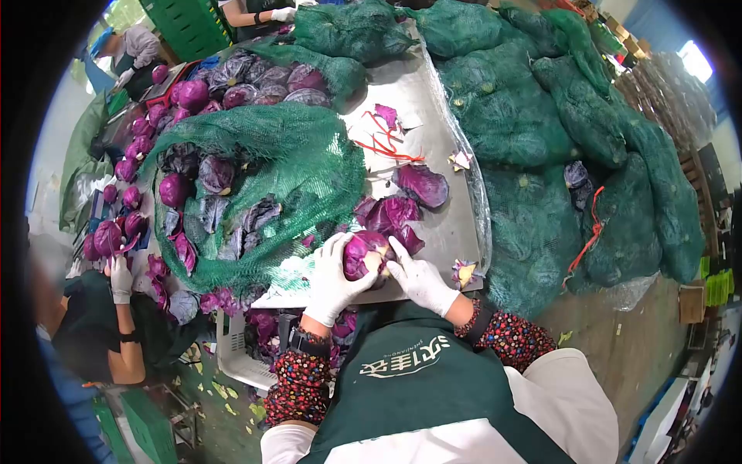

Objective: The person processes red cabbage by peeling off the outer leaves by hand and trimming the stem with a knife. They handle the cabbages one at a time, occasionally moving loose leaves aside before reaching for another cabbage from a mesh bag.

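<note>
cabbage in hand: a round, glossy purple cabbage head with a pale patch [359, 256], at the near edge of the tabletop, between both hands.
left hand: in a white glove [334, 272], fingers curved over the left side of the cabbage, thumb across its near side by the pale patch; the cabbage is held against the palm.
right hand: in a white glove [425, 284], fingers partly bent and a little apart, tips at the right side of the cabbage; whether they pinch anything there, i cannot tell.
tabletop: pale grey, smooth [452, 224], its right edge lined with clear plastic film [469, 155].
loose leaves: broad, curled, purple [421, 185], just beyond the cabbage, toward the middle of the tabletop.
pale trimmings: one chunky cream piece [464, 273] by the near right corner, another [460, 160] farther up the right edge.
red ties: thin plastic strips [384, 145], toward the far edge.
open bag: green mesh [328, 155], left on the tabletop, purple cabbages inside.
full bags: bulging green mesh [518, 209], beyond the right edge.
</note>
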A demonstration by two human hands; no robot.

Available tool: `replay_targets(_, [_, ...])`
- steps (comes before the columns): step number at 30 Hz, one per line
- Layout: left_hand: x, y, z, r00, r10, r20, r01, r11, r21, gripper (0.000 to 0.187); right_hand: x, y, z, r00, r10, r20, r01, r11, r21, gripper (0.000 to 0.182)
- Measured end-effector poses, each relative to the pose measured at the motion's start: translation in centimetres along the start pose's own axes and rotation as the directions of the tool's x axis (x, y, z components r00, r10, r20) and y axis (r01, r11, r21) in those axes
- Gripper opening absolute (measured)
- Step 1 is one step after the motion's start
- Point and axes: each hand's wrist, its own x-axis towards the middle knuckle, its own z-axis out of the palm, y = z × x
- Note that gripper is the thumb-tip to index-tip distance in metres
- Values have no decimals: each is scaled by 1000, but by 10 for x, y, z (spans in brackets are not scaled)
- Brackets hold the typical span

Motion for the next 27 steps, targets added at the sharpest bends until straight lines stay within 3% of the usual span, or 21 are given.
replay_targets(3, [2, -2, 9, 998, -46, -34, 43, 993, -106, 78, 5, 1, 4, 997, -36, -72, 29, 994, -101, 53])
replay_targets(4, [1, -3, 12, 996, -89, -31, 84, 986, -142, 79, 11, 17, 14, 992, -122, -26, 111, 958, -264, 51])
replay_targets(5, [0, -3, 16, 991, -131, -28, 124, 976, -176, 81, 13, 19, 13, 992, -121, -24, 111, 958, -265, 51])
replay_targets(7, [2, -1, 26, 988, -143, -59, 131, 976, -174, 82, 20, 22, 9, 948, -309, -72, 253, 874, -415, 50])
replay_targets(10, [1, 10, 40, 968, -91, -232, 81, 995, -54, 81, 36, 32, 7, 953, -295, -62, 243, 874, -421, 45])
replay_targets(13, [0, 8, 48, 949, -145, -278, 109, 984, -143, 80, 45, 35, -1, 959, -282, -30, 242, 870, -429, 42])
replay_targets(15, [-5, 6, 47, 950, -119, -289, 81, 987, -142, 78, 60, 60, 7, 924, -338, -176, 202, 825, -527, 42])
replay_targets(16, [-10, 6, 44, 952, -56, -302, 19, 992, -125, 77, 64, 71, 8, 927, -336, -168, 203, 824, -529, 42])
replay_targets(17, [-16, 6, 40, 950, 4, -313, -39, 994, -105, 77, 65, 66, -2, 980, -193, -38, 147, 848, -510, 41])
replay_targets(18, [-25, 4, 35, 962, 6, -272, -38, 993, -114, 78, 70, 81, 2, 987, -151, -48, 112, 876, -469, 38])
replay_targets(19, [-36, -2, 33, 961, -3, -276, -28, 994, -107, 78, 74, 97, 8, 992, -111, -52, 79, 901, -426, 35])
replay_targets(21, [-59, -17, 27, 979, -161, -129, 107, 930, -351, 81, 82, 121, 11, 980, -69, -186, -6, 927, -374, 29])
replay_targets(22, [-73, -20, 24, 957, -290, -11, 236, 799, -554, 87, 87, 127, 11, 990, 65, -124, -97, 956, -277, 36])
replay_targets(23, [-76, -21, 19, 952, -304, -14, 247, 800, -547, 87, 87, 90, -12, 927, 374, 34, -376, 922, 90, 57])
replay_targets(25, [-77, -22, 13, 970, -237, 42, 224, 821, -525, 94, 77, 44, -18, 976, 218, 20, -219, 971, 98, 84])
replay_targets(27, [-68, -22, 22, 952, -301, 52, 276, 777, -566, 98, 63, -18, -42, 955, 163, 247, -200, 971, 132, 101])
